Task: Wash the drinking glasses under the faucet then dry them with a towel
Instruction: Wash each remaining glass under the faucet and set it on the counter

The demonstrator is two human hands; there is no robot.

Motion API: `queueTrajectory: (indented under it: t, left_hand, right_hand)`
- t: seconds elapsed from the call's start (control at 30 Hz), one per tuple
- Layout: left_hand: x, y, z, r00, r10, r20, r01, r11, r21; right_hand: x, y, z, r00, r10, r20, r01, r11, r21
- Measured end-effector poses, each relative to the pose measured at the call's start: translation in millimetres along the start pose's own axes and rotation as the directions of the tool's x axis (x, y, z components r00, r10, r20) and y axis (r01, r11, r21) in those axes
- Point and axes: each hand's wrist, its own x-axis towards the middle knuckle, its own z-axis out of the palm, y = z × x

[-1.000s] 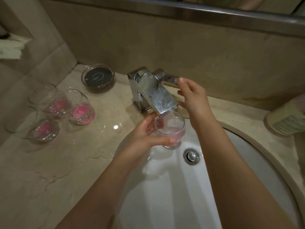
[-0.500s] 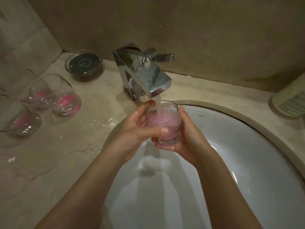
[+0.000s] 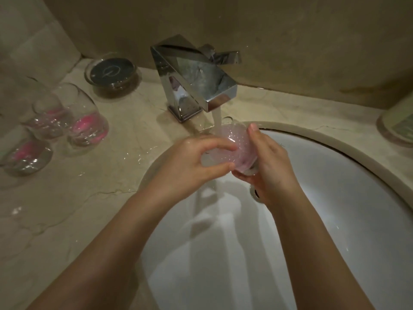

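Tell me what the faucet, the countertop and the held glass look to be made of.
Faucet: polished chrome-like metal, mirror reflections on its flat faces. Countertop: beige veined stone, probably marble, glossy where wet. Glass held in the left hand and right hand: clear, likely glass, though plastic cannot be excluded.

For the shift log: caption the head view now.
Both hands, left and right, hold a tilted glass under the running faucet.

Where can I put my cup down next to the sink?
The bare counter in front of the three pink-bottomed glasses, left of the sink rim, has room, though it is wet. It is crowded further back, by those glasses, the lidded dish and the faucet.
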Motion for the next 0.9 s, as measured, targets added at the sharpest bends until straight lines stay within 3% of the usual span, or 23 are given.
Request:
queueTrajectory:
  t: [0.07, 0.13, 0.37, 0.5, 0.7, 0.8, 0.9]
  left_hand:
    - [3, 3, 4, 0.988, -0.106, 0.114, 0.124, 0.978, -0.17]
    - [6, 4, 5, 0.975, -0.126, 0.185, 0.182, 0.927, -0.327]
    - [7, -3, 3, 0.962, -0.179, 0.205, 0.265, 0.791, -0.551]
    - [14, -5, 7, 0.93, -0.324, 0.177, 0.35, 0.622, -0.7]
    - [21, -5, 4, 0.922, -0.309, 0.235, 0.376, 0.563, -0.736]
    - [21, -5, 5, 0.929, -0.28, 0.24, 0.364, 0.593, -0.718]
    - [20, 0, 9, 0.931, -0.254, 0.263, 0.365, 0.614, -0.7]
  right_hand:
    - [-1, -1, 4, 0.999, -0.042, 0.012, 0.043, 0.999, -0.03]
    - [-1, -1, 5, 0.998, -0.057, 0.019, 0.058, 0.995, -0.075]
    - [2, -5, -7, 0.976, 0.102, 0.191, -0.059, 0.974, -0.22]
    - [6, -7, -7, 0.987, -0.01, 0.163, 0.04, 0.982, -0.183]
    - [9, -12, -15, 0.964, -0.148, 0.22, 0.198, 0.953, -0.228]
    - [8, -20, -15, 0.978, -0.019, 0.207, 0.062, 0.978, -0.2]
    - [9, -24, -12, 0.994, 0.04, 0.106, 0.003, 0.925, -0.381]
